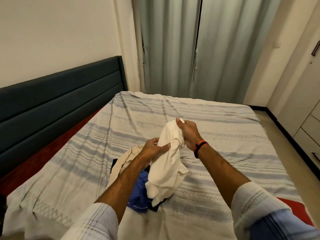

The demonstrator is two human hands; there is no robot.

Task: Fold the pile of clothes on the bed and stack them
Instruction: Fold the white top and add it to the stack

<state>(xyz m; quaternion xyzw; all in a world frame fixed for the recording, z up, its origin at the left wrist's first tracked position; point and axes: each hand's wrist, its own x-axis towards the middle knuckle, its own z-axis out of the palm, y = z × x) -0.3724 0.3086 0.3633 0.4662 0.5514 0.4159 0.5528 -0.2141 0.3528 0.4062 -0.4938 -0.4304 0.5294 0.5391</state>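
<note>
A cream garment [167,167] hangs bunched above the bed, held up by both hands. My right hand [187,134] grips its top edge, and my left hand [153,149] holds it lower on the left side. Beneath it lies a small pile: a beige garment [123,161] on the left, a blue garment [139,193] in the middle, and something black [155,207] at the pile's near edge. The pile sits on the bed's striped grey and cream cover [216,135]. My left forearm hides part of the pile.
A dark padded headboard [60,99] runs along the left side. Grey-green curtains [199,49] hang behind the far edge of the bed. White cupboards with drawers [306,108] stand on the right, across a narrow strip of floor [265,115].
</note>
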